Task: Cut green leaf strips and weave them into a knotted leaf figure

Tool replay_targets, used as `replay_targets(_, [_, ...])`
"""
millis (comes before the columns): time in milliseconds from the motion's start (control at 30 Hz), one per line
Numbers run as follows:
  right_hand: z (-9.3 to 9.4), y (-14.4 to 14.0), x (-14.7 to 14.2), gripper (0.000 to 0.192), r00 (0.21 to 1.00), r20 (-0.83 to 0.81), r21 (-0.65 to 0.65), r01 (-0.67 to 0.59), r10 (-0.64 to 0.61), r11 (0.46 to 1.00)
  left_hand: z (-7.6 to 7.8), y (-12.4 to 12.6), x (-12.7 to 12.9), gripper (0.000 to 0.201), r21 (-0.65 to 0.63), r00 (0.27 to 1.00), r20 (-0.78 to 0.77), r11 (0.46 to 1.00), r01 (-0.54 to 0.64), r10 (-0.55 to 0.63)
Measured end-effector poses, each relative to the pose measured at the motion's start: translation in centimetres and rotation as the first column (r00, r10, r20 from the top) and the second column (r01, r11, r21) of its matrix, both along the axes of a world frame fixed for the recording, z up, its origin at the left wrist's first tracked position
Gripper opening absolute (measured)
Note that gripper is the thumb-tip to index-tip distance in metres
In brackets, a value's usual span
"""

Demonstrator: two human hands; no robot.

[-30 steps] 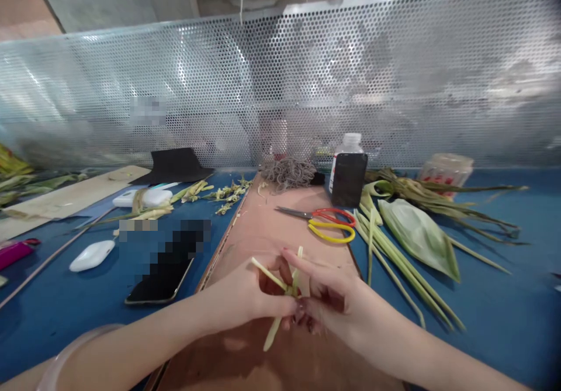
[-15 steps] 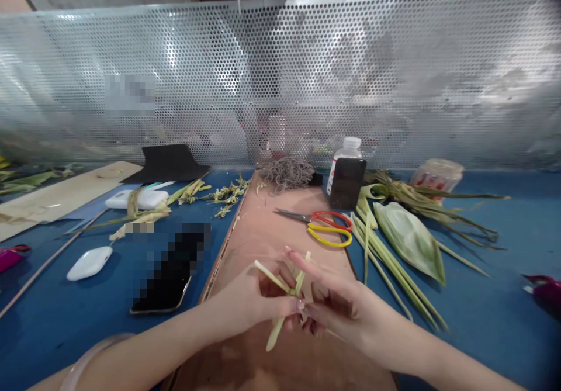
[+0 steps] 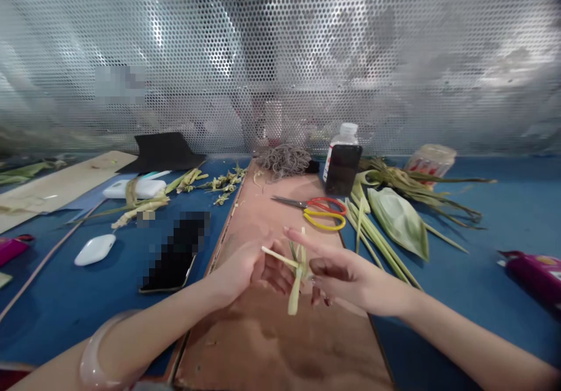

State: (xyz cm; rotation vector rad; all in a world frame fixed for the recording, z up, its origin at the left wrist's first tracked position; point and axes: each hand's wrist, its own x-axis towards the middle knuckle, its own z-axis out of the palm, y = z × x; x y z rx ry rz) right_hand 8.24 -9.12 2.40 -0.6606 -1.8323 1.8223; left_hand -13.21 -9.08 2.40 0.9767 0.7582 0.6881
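Note:
Pale green leaf strips (image 3: 294, 297), crossed and folded together at one point, are between my hands above the brown board. My right hand (image 3: 350, 277) pinches them near the crossing, its index finger stretched out to the left; the exact contact is partly hidden. To their left, my left hand (image 3: 263, 268) is loosely curled, fingers apart, behind one strip's end, and seems to grip nothing. Beyond the hands lie scissors (image 3: 324, 213) with one red and one yellow handle.
The brown board (image 3: 272, 344) runs over a blue table (image 3: 61, 297). Left lie a dark phone (image 3: 175, 256) and a white case (image 3: 94, 249). Right are green stalks (image 3: 385, 251), a broad leaf (image 3: 400, 221) and a bottle (image 3: 348, 129) behind a black phone-like slab (image 3: 344, 170). Grey string (image 3: 284, 161) lies behind.
My hands have moved apart, the left fingers loosening from the leaf strips. The strips have turned, their lower end now further right and higher. The whole view has tilted down slightly.

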Motion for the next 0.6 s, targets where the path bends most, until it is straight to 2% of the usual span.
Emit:
replay_targets(133, [0.3,-0.25,-0.08,0.066,0.997,-0.045,-0.056,-0.063,0.06,0.996,-0.54,-0.41,0.06,0.05,0.08,0.993,-0.042,0.99,0.117,-0.114])
replay_targets(267, [0.57,-0.48,-0.24,0.065,0.996,-0.071,-0.055,-0.063,0.059,0.996,-0.4,-0.39,-0.07,0.044,0.077,0.987,-0.013,0.984,0.158,-0.157])
replay_targets(400, [0.54,-0.77,-0.33,0.066,0.997,-0.067,-0.072,-0.043,0.038,0.997,-0.24,-0.05,-0.34,0.034,0.075,0.98,-0.062,0.978,0.195,-0.19])
replay_targets(500, [0.43,-0.86,-0.26,0.069,0.997,-0.073,-0.113,0.0,-0.008,0.994,-0.33,0.13,-0.3,0.032,0.092,0.981,-0.06,0.977,0.192,-0.187])
replay_targets(600, [0.15,-0.4,0.0,0.072,0.99,-0.134,-0.193,0.009,-0.035,0.981,-0.32,0.13,-0.03,0.036,0.088,0.99,-0.039,0.986,0.141,-0.138])
